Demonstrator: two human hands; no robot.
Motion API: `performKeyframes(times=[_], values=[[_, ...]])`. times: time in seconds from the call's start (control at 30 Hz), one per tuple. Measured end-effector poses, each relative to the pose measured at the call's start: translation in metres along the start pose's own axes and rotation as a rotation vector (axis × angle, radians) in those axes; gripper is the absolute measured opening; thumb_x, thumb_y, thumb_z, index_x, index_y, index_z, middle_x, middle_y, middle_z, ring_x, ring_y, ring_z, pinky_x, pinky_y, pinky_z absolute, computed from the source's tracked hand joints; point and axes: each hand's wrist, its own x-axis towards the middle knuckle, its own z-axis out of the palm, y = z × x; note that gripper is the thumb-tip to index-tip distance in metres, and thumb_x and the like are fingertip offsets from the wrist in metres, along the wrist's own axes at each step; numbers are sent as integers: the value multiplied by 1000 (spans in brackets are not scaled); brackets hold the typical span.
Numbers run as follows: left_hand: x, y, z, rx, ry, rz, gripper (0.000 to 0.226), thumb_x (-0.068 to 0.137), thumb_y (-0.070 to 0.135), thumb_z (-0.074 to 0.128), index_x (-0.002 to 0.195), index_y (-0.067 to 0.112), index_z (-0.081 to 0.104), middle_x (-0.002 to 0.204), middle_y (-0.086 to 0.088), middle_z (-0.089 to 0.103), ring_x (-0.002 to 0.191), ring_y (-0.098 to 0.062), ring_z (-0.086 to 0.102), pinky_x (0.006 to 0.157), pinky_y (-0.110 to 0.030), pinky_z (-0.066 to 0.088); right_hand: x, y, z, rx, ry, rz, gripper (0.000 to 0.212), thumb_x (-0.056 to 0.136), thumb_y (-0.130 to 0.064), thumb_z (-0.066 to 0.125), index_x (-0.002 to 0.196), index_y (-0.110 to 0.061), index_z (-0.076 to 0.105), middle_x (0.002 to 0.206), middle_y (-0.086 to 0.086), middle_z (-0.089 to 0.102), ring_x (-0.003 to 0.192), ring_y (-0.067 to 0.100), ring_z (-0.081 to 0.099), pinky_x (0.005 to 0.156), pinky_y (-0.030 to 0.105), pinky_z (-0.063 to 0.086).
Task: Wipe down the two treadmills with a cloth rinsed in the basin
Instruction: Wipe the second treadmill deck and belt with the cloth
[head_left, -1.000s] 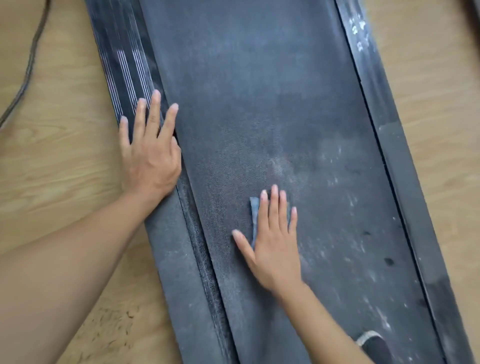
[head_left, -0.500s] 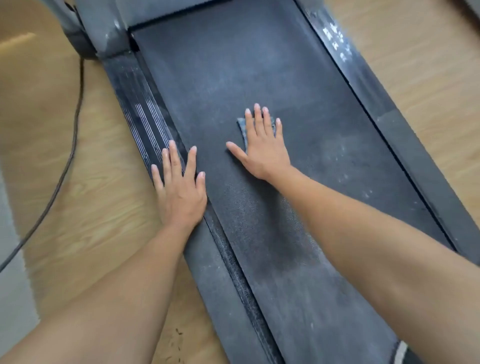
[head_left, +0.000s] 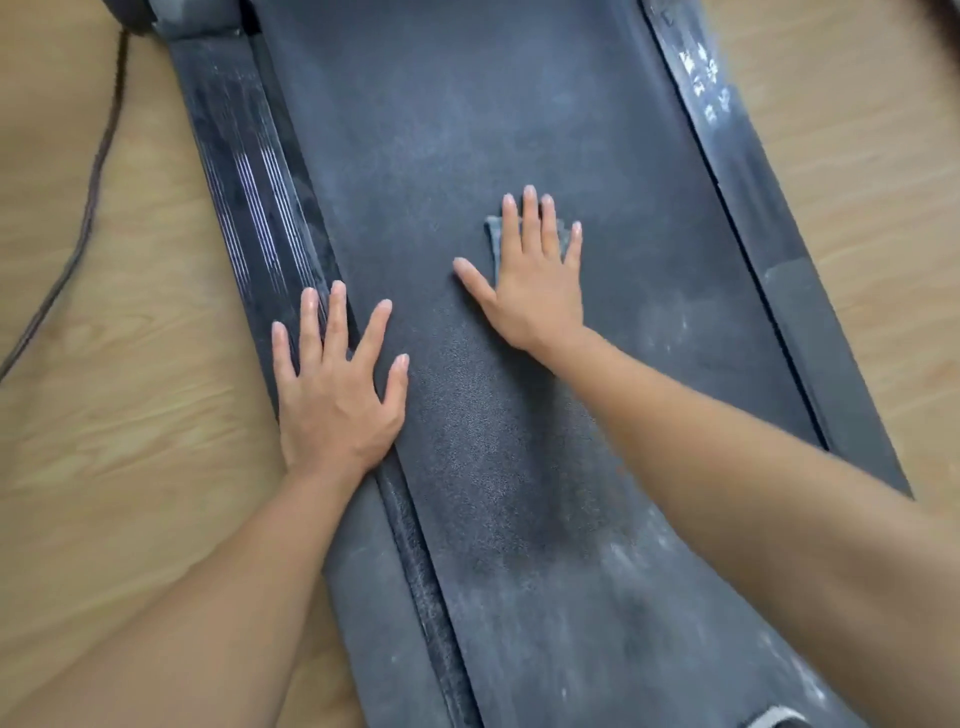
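Note:
A dark treadmill lies along the wood floor, its dusty black belt (head_left: 467, 130) running up the middle of the view. My right hand (head_left: 535, 280) lies flat on the belt with straight fingers, pressing a small grey-blue cloth (head_left: 493, 234) that shows only at its left edge and between the fingers. My left hand (head_left: 337, 389) rests flat with spread fingers on the left side rail (head_left: 244, 171), its thumb reaching onto the belt. Pale dust smears cover the near part of the belt.
The right side rail (head_left: 753, 171) carries white lettering near the top. A dark cable (head_left: 88, 202) trails over the wood floor (head_left: 104, 441) on the left. The treadmill's grey front housing (head_left: 202, 21) shows at the top left.
My right hand slid the cloth away from me up the belt, then stayed about there. My left hand stayed on the left rail, its thumb spreading onto the belt. The view shifted up the treadmill.

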Motion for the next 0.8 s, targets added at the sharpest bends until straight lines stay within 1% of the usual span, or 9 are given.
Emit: performKeyframes(times=[0.1, 0.2, 0.33, 0.43, 0.53, 0.6, 0.63, 0.73, 0.8], values=[[-2, 2, -4, 1, 0, 1, 61, 106, 55, 40, 164, 36, 34, 175, -8, 21, 164, -30, 9, 130, -59, 9, 52, -1, -28, -125, -100, -162, 108, 92, -87, 15, 167, -11, -1, 175, 13, -8, 162, 31, -11, 128, 59, -6], [0, 2, -4, 3, 7, 2, 62, 104, 57, 37, 163, 37, 35, 175, -7, 23, 164, -29, 10, 130, -57, 8, 42, 30, -44, -304, -116, -451, 108, 97, -83, 19, 166, -4, -4, 173, 21, -10, 161, 35, -12, 130, 53, -4], [-1, 2, -5, -5, 30, -4, 62, 104, 57, 37, 162, 37, 38, 174, -6, 24, 163, -30, 12, 131, -57, 9, -32, 74, -29, -171, -193, -530, 108, 100, -79, 31, 165, -2, -8, 173, 18, -17, 160, 31, -19, 132, 50, 2], [-3, 0, -4, -5, 36, -4, 61, 104, 56, 37, 162, 36, 39, 174, -6, 25, 163, -30, 14, 131, -57, 10, -141, 114, -10, -165, -258, -579, 110, 99, -80, 33, 164, -1, -6, 172, 19, -18, 160, 33, -18, 131, 51, 5], [-2, 3, -4, -16, 54, 6, 61, 104, 55, 38, 161, 34, 40, 173, -7, 27, 162, -31, 15, 130, -57, 10, -275, 153, 10, -197, -245, -538, 108, 98, -80, 39, 162, 4, 18, 173, 24, 1, 160, 42, 10, 125, 52, 19], [0, 2, -2, -5, 66, 4, 61, 104, 55, 38, 161, 34, 41, 173, -8, 28, 162, -32, 17, 130, -57, 11, -313, 155, 21, -160, -273, -425, 104, 98, -79, 41, 161, 3, 26, 174, 21, 7, 157, 42, 22, 123, 51, 20], [0, 1, -1, 1, 70, -3, 62, 103, 55, 38, 161, 34, 41, 173, -8, 28, 162, -33, 16, 130, -57, 10, -309, 151, 26, -101, -274, -359, 103, 99, -78, 38, 163, 1, 21, 174, 19, 3, 159, 40, 17, 124, 51, 16], [-3, 2, -1, -12, 61, -2, 62, 103, 56, 36, 161, 34, 41, 173, -7, 28, 162, -32, 15, 130, -56, 9, -232, 116, 18, 41, -177, -138, 105, 99, -81, 25, 166, -8, -9, 173, 14, -20, 160, 31, -18, 130, 50, -4], [0, 3, -1, -20, 71, 3, 62, 103, 55, 36, 161, 33, 41, 172, -7, 29, 162, -32, 16, 129, -56, 9, -143, 106, 4, 66, -118, -62, 109, 95, -85, 22, 166, -9, -11, 172, 14, -23, 159, 27, -25, 130, 51, -8]])
